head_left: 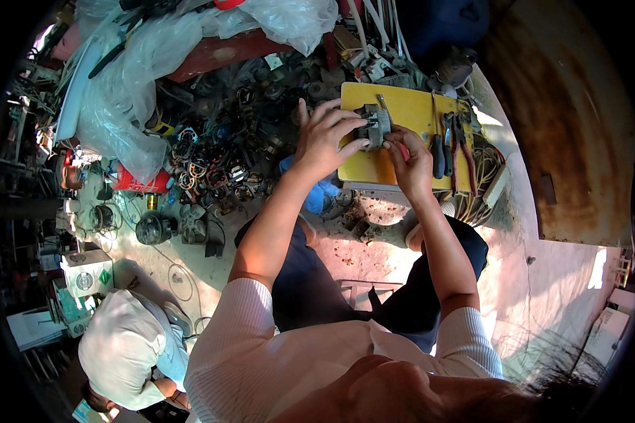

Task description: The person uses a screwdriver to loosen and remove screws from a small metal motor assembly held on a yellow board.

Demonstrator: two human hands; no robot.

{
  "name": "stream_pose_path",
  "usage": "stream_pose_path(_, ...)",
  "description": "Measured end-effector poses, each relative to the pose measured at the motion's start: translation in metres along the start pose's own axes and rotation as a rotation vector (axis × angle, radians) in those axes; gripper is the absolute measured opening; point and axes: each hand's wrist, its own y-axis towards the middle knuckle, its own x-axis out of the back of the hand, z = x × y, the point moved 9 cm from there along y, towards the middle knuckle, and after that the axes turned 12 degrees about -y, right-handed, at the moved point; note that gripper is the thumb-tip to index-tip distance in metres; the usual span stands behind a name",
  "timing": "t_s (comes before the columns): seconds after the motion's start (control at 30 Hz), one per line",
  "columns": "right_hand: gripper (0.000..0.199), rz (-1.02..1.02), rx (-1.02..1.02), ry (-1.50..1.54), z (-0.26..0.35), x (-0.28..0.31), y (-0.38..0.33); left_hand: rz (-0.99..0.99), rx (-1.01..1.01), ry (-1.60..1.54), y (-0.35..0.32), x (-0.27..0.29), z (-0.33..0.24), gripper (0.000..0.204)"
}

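Observation:
A blocky grey metal part [375, 127] rests on the yellow board [360, 169] in front of me. My left hand [326, 139] holds its left side, thumb and fingertips against the metal and the other fingers raised. My right hand [410, 163] is closed around a red-handled tool [402, 150] at the part's right side; its working end is hard to make out. Right of that hand lie a dark-handled screwdriver [438, 156], a tool with blue on it [447, 144] and pliers with dull red handles [463, 155].
Heaped motor parts and wires [212, 158] spread to the left, beneath clear plastic sheeting [137, 92]. Coiled cable [487, 169] lies right of the board. A rusty brown panel [578, 127] stands at the far right. Another person [130, 345] bends down at lower left.

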Motion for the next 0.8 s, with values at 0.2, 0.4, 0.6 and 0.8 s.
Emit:
stream_pose_path(0.2, 0.011, -0.005, 0.006, -0.003, -0.0012, 0.0007, -0.0006, 0.004, -0.022, -0.038, 0.0019, 0.0011, -0.0062, 0.031)
stream_pose_path(0.4, 0.011, -0.005, -0.004, -0.014, 0.0002, 0.0003, -0.0001, -0.004, -0.052, -0.031, -0.0006, -0.0005, -0.0017, 0.026)
stream_pose_path(0.6, 0.01, 0.002, -0.017, -0.019, -0.0015, 0.0, -0.0006, -0.028, -0.072, -0.077, -0.0004, -0.0008, -0.0058, 0.026)
stream_pose_path(0.8, 0.01, -0.002, -0.012, -0.014, -0.0007, 0.0002, -0.0007, -0.034, -0.074, -0.052, -0.0014, -0.0022, -0.0042, 0.024)
